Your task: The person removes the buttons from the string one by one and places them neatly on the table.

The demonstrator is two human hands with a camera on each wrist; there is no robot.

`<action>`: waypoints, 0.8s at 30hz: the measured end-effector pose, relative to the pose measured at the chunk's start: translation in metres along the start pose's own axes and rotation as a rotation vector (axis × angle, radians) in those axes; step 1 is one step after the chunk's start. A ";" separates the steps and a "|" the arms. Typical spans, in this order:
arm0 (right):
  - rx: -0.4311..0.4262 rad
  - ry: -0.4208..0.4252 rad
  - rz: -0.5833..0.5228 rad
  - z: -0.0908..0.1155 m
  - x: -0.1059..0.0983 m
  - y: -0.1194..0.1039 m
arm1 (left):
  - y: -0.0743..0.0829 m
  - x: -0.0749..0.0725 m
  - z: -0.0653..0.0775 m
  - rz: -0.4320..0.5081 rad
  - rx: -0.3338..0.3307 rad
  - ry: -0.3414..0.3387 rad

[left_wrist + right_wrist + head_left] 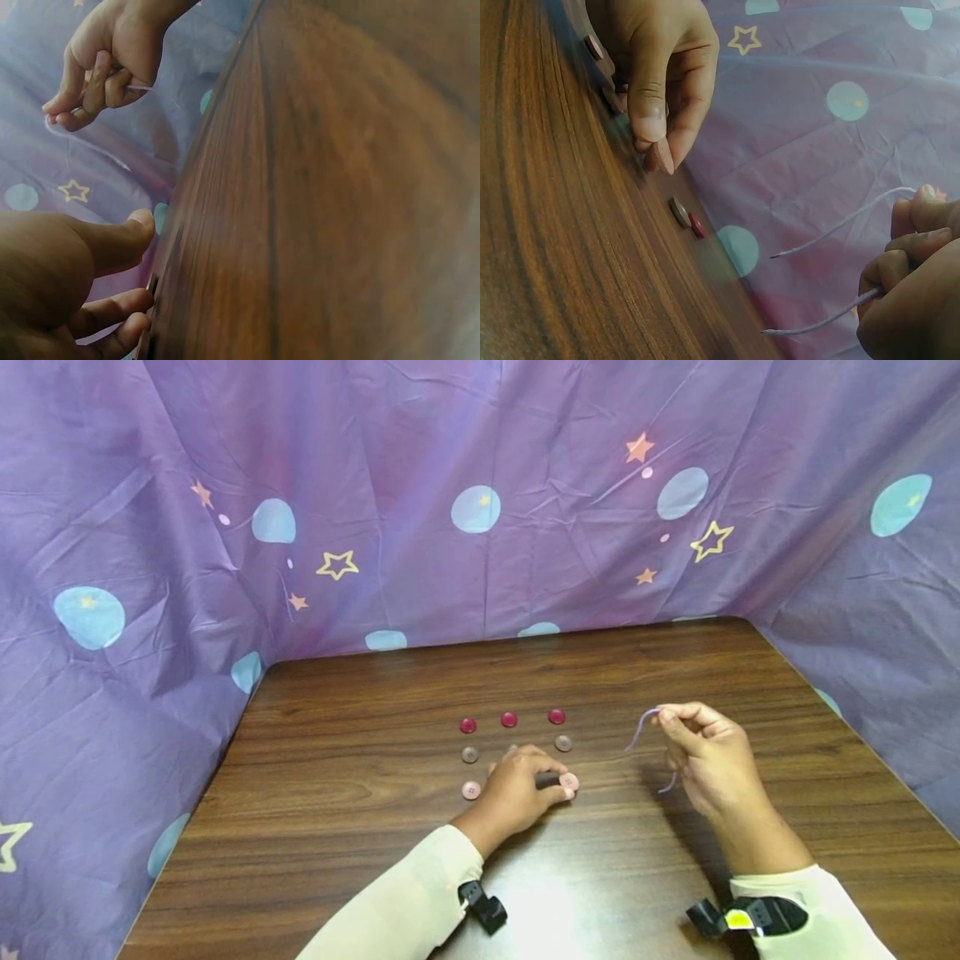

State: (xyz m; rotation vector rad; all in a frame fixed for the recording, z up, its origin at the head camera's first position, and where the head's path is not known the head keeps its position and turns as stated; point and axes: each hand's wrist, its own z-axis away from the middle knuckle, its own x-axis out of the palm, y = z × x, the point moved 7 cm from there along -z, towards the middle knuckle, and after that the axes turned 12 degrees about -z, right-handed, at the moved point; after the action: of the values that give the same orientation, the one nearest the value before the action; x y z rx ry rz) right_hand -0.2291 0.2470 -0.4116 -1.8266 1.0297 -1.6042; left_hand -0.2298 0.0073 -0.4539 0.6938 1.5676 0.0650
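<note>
Between the thumb and fingers of my left hand (517, 789) is a pink button (569, 782), low over the table; the right wrist view shows this pinch from the side, with the button (661, 156) on edge. My right hand (712, 760) is raised to the right and pinches a thin lilac cord (640, 729) at the fingertips. One end of the cord curves down to the left. Its other end (825, 322) comes out below the curled fingers. Another pink button (471, 790) lies left of my left hand, which partly covers a greyish-brown button (513, 748).
Three dark red buttons (509, 719) form a row farther back on the wooden table (337, 860). In front of them lie a greyish-brown button (469, 754) at left and another greyish-brown button (563, 743) at right. A purple patterned curtain (420, 577) surrounds the table's back and sides.
</note>
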 end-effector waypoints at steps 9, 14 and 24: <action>0.007 0.006 0.008 0.000 -0.001 0.000 | 0.002 0.004 -0.001 -0.050 -0.016 0.017; 0.011 0.007 0.015 0.000 -0.001 -0.001 | 0.004 0.004 -0.002 -0.082 -0.023 0.028; 0.023 0.006 0.016 0.000 -0.001 0.000 | 0.006 0.004 -0.003 -0.112 -0.040 0.055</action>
State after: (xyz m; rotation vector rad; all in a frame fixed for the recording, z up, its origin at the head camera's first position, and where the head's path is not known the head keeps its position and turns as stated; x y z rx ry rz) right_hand -0.2286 0.2483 -0.4122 -1.7946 1.0216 -1.6067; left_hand -0.2300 0.0151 -0.4540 0.5764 1.6508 0.0320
